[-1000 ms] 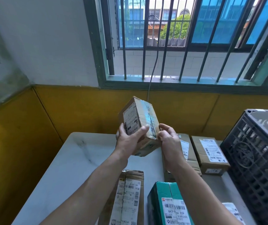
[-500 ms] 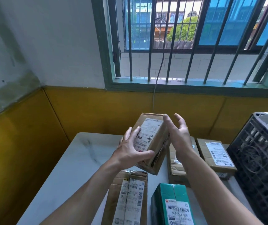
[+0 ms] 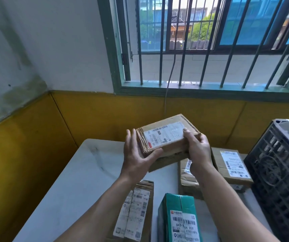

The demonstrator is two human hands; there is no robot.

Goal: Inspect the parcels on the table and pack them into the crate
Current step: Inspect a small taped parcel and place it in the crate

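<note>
I hold a brown cardboard parcel [image 3: 164, 137] above the white table [image 3: 80, 175], its white shipping label facing up. My left hand [image 3: 136, 154] cups its left end from below, thumb along the front edge. My right hand [image 3: 197, 149] grips the right end, thumb on the label. The dark grey slatted crate [image 3: 280, 175] stands at the right edge of the table. On the table lie a long brown parcel [image 3: 136, 210], a green parcel [image 3: 180, 217], a brown parcel [image 3: 187, 182] partly behind my right arm, and a flat brown parcel [image 3: 231, 166] beside the crate.
A yellow and white wall runs behind and to the left of the table. A barred window [image 3: 201, 46] is above, with a thin cable [image 3: 170, 79] hanging down from it toward the table.
The parcel has been turned from standing on end to lying nearly flat with its label up. My right hand went from open fingers beside it to gripping its right end.
</note>
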